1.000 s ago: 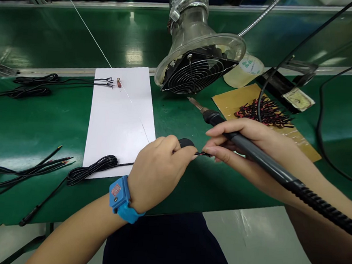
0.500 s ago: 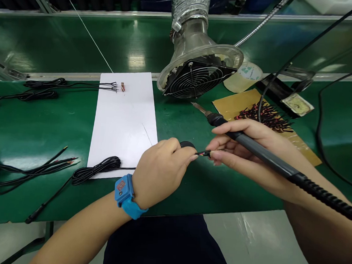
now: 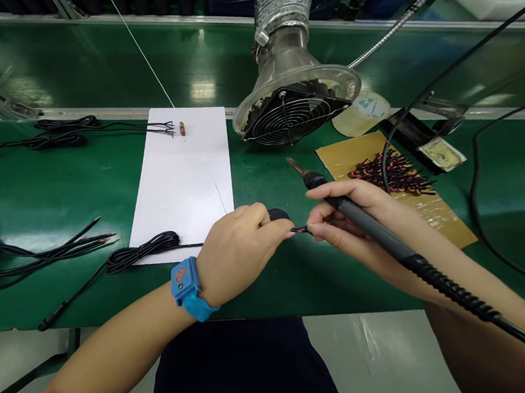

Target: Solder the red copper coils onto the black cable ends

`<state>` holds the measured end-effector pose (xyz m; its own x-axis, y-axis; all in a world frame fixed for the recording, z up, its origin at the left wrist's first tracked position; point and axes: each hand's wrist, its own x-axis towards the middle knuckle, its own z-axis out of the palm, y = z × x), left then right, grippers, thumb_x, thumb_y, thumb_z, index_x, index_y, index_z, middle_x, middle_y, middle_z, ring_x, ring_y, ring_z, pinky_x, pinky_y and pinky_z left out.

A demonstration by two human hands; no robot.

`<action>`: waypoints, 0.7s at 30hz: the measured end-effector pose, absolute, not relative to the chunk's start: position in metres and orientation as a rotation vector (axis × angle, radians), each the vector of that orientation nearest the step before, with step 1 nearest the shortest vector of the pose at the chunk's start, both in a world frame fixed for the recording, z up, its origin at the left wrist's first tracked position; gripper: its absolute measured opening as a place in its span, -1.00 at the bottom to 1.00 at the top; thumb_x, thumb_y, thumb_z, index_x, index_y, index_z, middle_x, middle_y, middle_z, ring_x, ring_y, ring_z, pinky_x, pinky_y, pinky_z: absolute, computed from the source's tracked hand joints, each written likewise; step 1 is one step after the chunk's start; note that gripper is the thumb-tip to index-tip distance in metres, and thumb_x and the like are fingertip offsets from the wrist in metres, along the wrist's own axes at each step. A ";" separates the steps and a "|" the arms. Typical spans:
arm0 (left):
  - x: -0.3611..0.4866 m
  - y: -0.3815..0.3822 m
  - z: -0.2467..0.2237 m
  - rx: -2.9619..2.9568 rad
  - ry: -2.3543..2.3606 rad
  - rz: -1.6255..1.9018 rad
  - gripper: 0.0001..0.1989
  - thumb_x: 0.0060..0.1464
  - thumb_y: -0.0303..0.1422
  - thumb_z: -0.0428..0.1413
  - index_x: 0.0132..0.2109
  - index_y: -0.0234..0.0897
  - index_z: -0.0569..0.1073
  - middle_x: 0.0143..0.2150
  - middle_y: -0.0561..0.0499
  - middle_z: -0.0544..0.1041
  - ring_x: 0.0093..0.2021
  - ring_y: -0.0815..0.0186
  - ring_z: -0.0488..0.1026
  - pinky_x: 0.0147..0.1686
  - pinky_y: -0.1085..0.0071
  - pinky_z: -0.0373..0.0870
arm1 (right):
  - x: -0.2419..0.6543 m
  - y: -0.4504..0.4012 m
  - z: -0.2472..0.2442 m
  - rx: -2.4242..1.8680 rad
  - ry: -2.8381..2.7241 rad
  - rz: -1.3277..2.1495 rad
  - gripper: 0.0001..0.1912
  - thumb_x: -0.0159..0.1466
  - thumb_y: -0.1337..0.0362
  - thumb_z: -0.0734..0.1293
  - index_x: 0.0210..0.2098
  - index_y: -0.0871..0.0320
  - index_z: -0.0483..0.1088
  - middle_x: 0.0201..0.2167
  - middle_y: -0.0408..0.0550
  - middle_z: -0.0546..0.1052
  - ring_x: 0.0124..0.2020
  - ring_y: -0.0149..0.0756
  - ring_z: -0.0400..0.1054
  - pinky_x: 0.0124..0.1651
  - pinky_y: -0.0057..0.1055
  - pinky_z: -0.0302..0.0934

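Note:
My left hand [image 3: 243,237], with a blue wrist strap [image 3: 187,284], is closed on a black cable whose coil [image 3: 153,250] trails off to the left. A dark round object [image 3: 278,214] shows behind its fingers, mostly hidden. Short thin wires [image 3: 300,229], black with some red, bridge the gap between my two hands. My right hand [image 3: 347,218] pinches their far end between thumb and fingertips. The same hand also holds a soldering iron [image 3: 370,220], lying across it with the bare tip pointing up and left, apart from the wires.
A fume extractor [image 3: 291,111] hangs just beyond the iron's tip. White paper [image 3: 181,184] lies left of it, with wire ends on it. Cut sleeve pieces [image 3: 392,171] lie on a yellow sheet [image 3: 451,220] at right, near a tape roll [image 3: 364,113]. More cables [image 3: 34,260] lie left.
My right hand has shifted slightly left, closer to my left hand. The soldering iron's handle has swung a little, its rear end lower. My left hand has barely moved.

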<state>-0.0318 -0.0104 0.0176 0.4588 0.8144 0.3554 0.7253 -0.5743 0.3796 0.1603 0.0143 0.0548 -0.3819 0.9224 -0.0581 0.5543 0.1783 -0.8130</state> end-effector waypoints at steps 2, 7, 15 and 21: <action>-0.032 -0.010 0.018 2.493 1.337 0.742 -0.67 0.27 -0.29 -0.16 -0.18 -0.25 0.49 -0.45 0.02 0.32 -0.45 0.35 0.25 -0.52 0.44 0.14 | 0.159 0.015 0.054 -1.367 -1.978 1.109 -0.69 0.15 0.16 0.27 -0.12 0.00 0.18 -0.46 -0.15 0.44 -0.43 -0.33 0.39 -0.35 -0.38 0.33; -0.032 -0.011 0.018 2.421 1.326 0.684 -0.67 0.27 -0.27 -0.15 -0.15 -0.26 0.48 -0.42 0.01 0.34 -0.41 0.34 0.30 -0.47 0.43 0.21 | 0.157 0.014 0.053 -1.364 -1.930 1.160 -0.69 0.16 0.15 0.27 -0.11 0.02 0.20 -0.44 -0.12 0.43 -0.41 -0.34 0.40 -0.37 -0.41 0.36; -0.034 -0.010 0.021 2.333 1.288 0.736 -0.69 0.27 -0.29 -0.14 -0.15 -0.30 0.47 -0.38 -0.01 0.37 -0.38 0.35 0.33 -0.41 0.43 0.28 | 0.160 0.011 0.048 -1.358 -2.022 1.038 -0.65 0.20 0.19 0.29 -0.04 0.06 0.20 -0.33 -0.10 0.42 -0.34 -0.40 0.39 -0.25 -0.44 0.34; -0.034 -0.009 0.023 2.346 1.293 0.652 -0.68 0.27 -0.29 -0.15 -0.14 -0.28 0.47 -0.41 0.01 0.33 -0.41 0.34 0.29 -0.44 0.42 0.24 | 0.159 0.009 0.047 -1.316 -2.046 0.986 -0.69 0.22 0.18 0.28 -0.06 0.08 0.22 -0.32 -0.09 0.42 -0.35 -0.42 0.38 -0.25 -0.46 0.32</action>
